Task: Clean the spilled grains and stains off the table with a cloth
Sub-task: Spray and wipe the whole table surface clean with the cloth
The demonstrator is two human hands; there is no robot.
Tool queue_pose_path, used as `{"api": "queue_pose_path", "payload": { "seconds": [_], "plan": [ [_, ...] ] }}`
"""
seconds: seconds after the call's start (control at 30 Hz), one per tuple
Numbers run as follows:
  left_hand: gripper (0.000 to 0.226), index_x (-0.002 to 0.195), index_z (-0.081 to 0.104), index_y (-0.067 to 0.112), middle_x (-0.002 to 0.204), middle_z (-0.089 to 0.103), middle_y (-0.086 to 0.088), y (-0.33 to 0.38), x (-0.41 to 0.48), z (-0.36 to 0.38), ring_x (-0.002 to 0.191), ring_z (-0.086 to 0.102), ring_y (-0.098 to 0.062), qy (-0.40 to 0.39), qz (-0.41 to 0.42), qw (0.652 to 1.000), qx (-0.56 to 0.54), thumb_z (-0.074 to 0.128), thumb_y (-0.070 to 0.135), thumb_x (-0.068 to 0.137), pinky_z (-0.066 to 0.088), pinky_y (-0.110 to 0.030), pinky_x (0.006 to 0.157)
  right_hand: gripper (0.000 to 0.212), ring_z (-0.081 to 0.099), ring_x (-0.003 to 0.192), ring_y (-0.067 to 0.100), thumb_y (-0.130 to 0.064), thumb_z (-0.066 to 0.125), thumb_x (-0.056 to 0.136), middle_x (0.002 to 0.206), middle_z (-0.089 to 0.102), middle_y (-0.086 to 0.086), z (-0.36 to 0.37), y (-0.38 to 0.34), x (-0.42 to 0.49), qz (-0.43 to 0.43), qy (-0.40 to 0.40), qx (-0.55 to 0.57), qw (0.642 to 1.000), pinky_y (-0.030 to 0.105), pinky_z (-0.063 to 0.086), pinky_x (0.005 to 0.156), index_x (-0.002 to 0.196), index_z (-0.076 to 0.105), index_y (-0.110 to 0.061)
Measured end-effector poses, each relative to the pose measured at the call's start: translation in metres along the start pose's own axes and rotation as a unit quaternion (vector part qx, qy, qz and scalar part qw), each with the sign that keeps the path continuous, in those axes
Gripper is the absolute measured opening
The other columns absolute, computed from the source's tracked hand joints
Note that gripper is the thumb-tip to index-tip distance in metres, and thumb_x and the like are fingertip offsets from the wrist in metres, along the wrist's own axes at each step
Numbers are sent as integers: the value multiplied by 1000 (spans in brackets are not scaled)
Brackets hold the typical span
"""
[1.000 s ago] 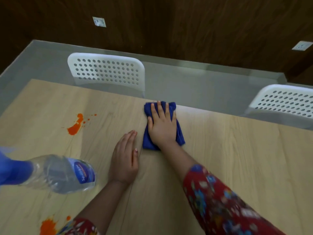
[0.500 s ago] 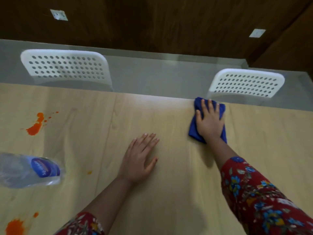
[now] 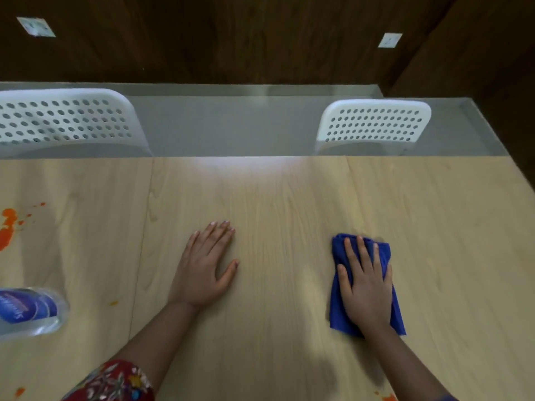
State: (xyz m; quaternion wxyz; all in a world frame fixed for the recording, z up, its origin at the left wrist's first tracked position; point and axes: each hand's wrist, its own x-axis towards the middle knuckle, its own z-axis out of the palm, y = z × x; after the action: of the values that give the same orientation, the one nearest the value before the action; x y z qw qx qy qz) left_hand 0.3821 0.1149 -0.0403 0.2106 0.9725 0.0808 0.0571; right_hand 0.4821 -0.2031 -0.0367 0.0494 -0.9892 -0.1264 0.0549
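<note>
Right hand (image 3: 365, 287) lies flat, palm down, on the cloth (image 3: 337, 302), fingers (image 3: 351, 256) spread and straight, pressing it to the table (image 3: 275, 221); no pinch, nothing gripped. Cloth: one, blue, folded, at about 4 o'clock from table centre, its edges showing around the hand on the left, far and right sides. Left hand (image 3: 204, 269) flat on bare wood at about 7 o'clock, fingers together and extended, thumb splayed out to the right; it holds nothing and is well apart from the cloth. Stains: orange, one large splash (image 3: 6, 230) with small droplets beside it at the 9 o'clock edge, one small spot (image 3: 113, 303) near the bottle, one blot (image 3: 19, 391) at the near left corner, and one patch (image 3: 388, 397) at the near edge by the right forearm. Grains cannot be made out. Bottle (image 3: 29, 309): one, clear plastic with blue label, lying on its side at 8 o'clock, partly cut off by the frame. Chairs: two, white, perforated backs, beyond the far edge, one (image 3: 63, 120) at 11 o'clock, one (image 3: 373, 124) at 1 o'clock. Sleeve (image 3: 115, 382): red floral, on the left arm. Wall plates: two, on the dark panelling, one (image 3: 36, 26) left, one (image 3: 390, 40) right.
</note>
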Motion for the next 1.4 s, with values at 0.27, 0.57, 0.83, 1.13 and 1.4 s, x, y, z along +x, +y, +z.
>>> {"api": "queue_pose_path", "payload": {
  "seconds": [0.27,0.57,0.83,1.13,1.4],
  "plan": [
    [53,143,45,17,151,41,2,4,-5,-12,142,34,-16,40,-7,998,-39,41,33,93,21,-37,118,62,6,150,23,-51,19,93,161,19,-6,0,-133,93,-97,5,35,995,55,10,117,152,22,-34],
    [52,141,48,13,148,45,-4,-55,-126,-50,139,37,-24,50,-149,987,28,34,26,93,31,-45,112,60,5,150,21,-55,16,95,161,15,-8,0,-74,41,-87,-7,1,996,57,14,116,153,17,-38],
    [59,142,46,9,147,46,-7,-62,-133,-48,140,36,-24,112,-231,966,-28,37,19,85,31,-47,114,57,5,150,22,-51,33,97,161,16,-9,24,-205,-33,-341,-35,34,939,55,7,118,152,24,-37],
    [60,145,43,10,149,43,-3,-66,-134,-47,143,30,-20,132,-225,964,-51,42,14,85,26,-43,117,57,1,150,25,-53,25,98,163,10,-6,9,-236,115,-131,-8,25,991,60,4,116,153,15,-38],
    [56,142,44,4,147,44,-7,-69,-137,-48,140,33,-20,191,-235,948,-94,37,11,86,21,-31,118,57,-1,150,23,-53,27,98,162,12,-8,30,-282,-35,-480,-59,9,875,58,4,117,153,18,-37]
  ]
}}
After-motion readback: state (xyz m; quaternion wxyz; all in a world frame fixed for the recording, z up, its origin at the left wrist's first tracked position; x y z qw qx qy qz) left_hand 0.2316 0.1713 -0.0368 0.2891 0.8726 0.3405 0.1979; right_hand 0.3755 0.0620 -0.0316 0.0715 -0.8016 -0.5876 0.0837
